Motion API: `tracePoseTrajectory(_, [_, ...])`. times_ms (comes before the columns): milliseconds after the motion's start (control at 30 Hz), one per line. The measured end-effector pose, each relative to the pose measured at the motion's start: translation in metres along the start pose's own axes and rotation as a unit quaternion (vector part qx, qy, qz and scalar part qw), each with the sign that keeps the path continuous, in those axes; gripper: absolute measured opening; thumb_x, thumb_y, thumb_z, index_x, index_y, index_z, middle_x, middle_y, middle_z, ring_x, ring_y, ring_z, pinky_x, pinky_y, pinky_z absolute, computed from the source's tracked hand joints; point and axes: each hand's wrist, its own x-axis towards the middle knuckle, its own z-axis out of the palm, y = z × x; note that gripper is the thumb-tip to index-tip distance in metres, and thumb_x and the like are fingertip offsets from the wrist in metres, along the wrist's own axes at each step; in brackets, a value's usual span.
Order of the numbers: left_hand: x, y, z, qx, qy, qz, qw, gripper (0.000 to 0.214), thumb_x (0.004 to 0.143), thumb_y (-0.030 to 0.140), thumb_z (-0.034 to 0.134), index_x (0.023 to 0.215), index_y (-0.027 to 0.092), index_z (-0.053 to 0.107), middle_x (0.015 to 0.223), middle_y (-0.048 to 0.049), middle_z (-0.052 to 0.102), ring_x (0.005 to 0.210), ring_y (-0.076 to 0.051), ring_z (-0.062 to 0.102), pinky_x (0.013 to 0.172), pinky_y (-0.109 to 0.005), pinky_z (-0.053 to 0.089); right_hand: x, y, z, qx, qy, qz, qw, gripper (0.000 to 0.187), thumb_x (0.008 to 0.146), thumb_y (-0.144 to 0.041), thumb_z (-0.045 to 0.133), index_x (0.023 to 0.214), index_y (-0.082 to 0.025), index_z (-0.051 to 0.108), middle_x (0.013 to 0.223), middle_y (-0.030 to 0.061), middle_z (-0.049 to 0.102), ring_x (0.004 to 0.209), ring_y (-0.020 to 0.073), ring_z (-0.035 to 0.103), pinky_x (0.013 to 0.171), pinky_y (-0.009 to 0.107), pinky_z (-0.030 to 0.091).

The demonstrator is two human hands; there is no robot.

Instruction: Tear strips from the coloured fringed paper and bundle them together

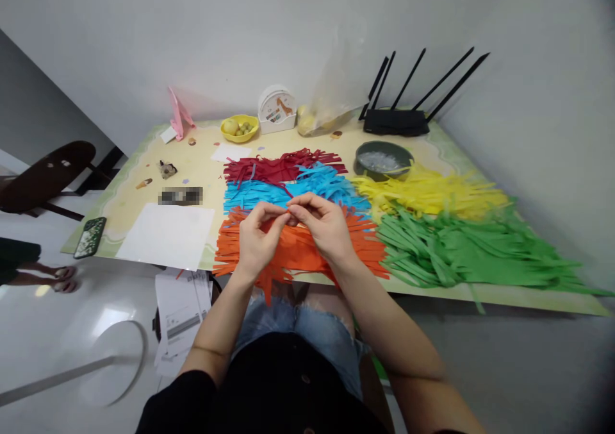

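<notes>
My left hand and my right hand meet fingertip to fingertip above the orange fringed fabric. Both are closed in a pinch. A thin dark red strip juts out just above the joined fingertips; the part between the fingers is hidden. Beyond the hands lie the blue fringed fabric and the dark red fringed fabric. To the right, yellow fringed fabric and green fringed fabric spread across the table, the green reaching past its front edge.
A dark bowl with clear small contents stands behind the yellow fabric. At the back are a black router, a plastic bag, a white giraffe holder and a yellow fruit dish. White paper and a phone lie left.
</notes>
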Motion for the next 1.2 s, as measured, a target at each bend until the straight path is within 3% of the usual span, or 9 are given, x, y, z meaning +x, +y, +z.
tracePoseTrajectory(200, [0.000, -0.001, 0.000, -0.012, -0.024, 0.030, 0.999, 0.009, 0.091, 0.024, 0.069, 0.086, 0.017, 0.066, 0.076, -0.0009, 0.073, 0.071, -0.013, 0.074, 0.070, -0.022, 0.060, -0.003, 0.000, -0.001, 0.008, -0.007, 0.007, 1.000, 0.039, 0.069, -0.055, 0.085, 0.079, -0.019, 0.072, 0.070, -0.0008, 0.066, 0.061, 0.0118, 0.060, 0.063, 0.027, 0.054])
tracePoseTrajectory(333, [-0.004, -0.003, -0.001, 0.030, 0.008, 0.053, 0.998, 0.006, 0.091, 0.023, 0.069, 0.090, 0.018, 0.065, 0.081, -0.0011, 0.074, 0.076, -0.013, 0.076, 0.072, -0.021, 0.059, -0.004, -0.005, -0.006, -0.007, -0.033, 0.004, 0.999, 0.034, 0.070, -0.051, 0.085, 0.079, -0.019, 0.076, 0.072, 0.0005, 0.069, 0.062, 0.0115, 0.059, 0.061, 0.026, 0.050])
tracePoseTrajectory(533, [-0.006, 0.000, -0.001, 0.015, 0.035, 0.049, 0.998, 0.009, 0.086, 0.023, 0.075, 0.081, 0.018, 0.070, 0.075, -0.0003, 0.074, 0.072, -0.012, 0.074, 0.068, -0.020, 0.057, -0.004, -0.014, -0.007, -0.028, -0.056, -0.006, 0.998, 0.031, 0.074, -0.050, 0.082, 0.077, -0.019, 0.076, 0.069, 0.0006, 0.067, 0.060, 0.0114, 0.056, 0.060, 0.027, 0.048])
tracePoseTrajectory(733, [-0.004, 0.005, -0.003, -0.089, 0.036, -0.026, 0.995, 0.008, 0.080, 0.025, 0.080, 0.081, 0.018, 0.076, 0.078, -0.0030, 0.077, 0.074, -0.014, 0.074, 0.072, -0.023, 0.060, -0.010, -0.009, 0.004, -0.062, -0.015, -0.043, 0.997, 0.028, 0.079, -0.047, 0.077, 0.081, -0.019, 0.074, 0.075, 0.0010, 0.066, 0.063, 0.0117, 0.056, 0.062, 0.027, 0.050])
tracePoseTrajectory(900, [-0.005, 0.008, -0.007, -0.102, 0.077, -0.045, 0.991, 0.018, 0.077, 0.029, 0.083, 0.076, 0.016, 0.070, 0.071, -0.0016, 0.073, 0.065, -0.013, 0.071, 0.067, -0.024, 0.059, -0.009, -0.013, 0.005, -0.112, -0.045, -0.052, 0.991, 0.027, 0.078, -0.045, 0.078, 0.085, -0.019, 0.075, 0.077, 0.0021, 0.066, 0.067, 0.0138, 0.060, 0.063, 0.028, 0.049])
tracePoseTrajectory(1200, [0.001, 0.001, -0.019, -0.156, -0.028, -0.140, 0.977, 0.027, 0.068, 0.037, 0.089, 0.079, 0.017, 0.075, 0.074, -0.0034, 0.075, 0.070, -0.015, 0.072, 0.071, -0.026, 0.057, -0.004, -0.029, 0.005, -0.217, -0.081, -0.106, 0.967, 0.012, 0.085, -0.028, 0.069, 0.080, -0.019, 0.073, 0.075, 0.0018, 0.068, 0.069, 0.0142, 0.062, 0.065, 0.028, 0.046])
